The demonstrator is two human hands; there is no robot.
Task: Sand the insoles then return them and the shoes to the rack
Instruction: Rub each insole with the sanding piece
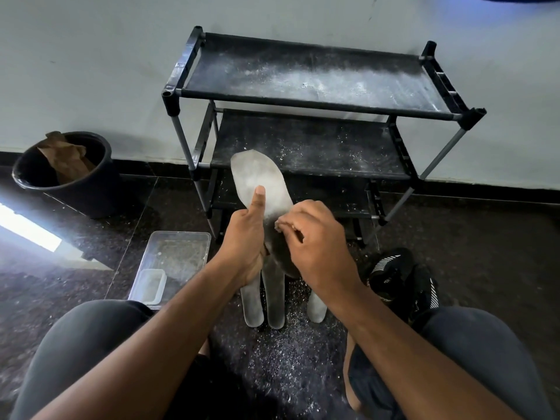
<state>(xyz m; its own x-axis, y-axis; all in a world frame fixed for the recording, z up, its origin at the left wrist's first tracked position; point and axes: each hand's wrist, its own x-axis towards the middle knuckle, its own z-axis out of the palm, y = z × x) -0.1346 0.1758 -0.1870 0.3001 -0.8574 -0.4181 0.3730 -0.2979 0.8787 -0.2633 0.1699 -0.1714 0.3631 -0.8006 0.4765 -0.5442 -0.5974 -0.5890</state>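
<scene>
Polished dark stone floor ran to a pale grey wall with a black skirting strip at its foot. Pale dust and shavings lay scattered on the floor between the person's knees. Against the wall stood a black three-tier rack, its top and middle shelves dusted white and holding no shoes. A black bucket with crumpled brown paper inside stood left of the rack. A clear plastic tray lay on the floor near the left knee, a smaller tub inside it. Black shoes sat on the floor by the right knee. Three insoles lay side by side on the floor below the hands. The left hand gripped a raised insole, thumb flat along its face. The right hand had its fingers curled, pinching a small piece against that insole's edge; what the piece was could not be told.
</scene>
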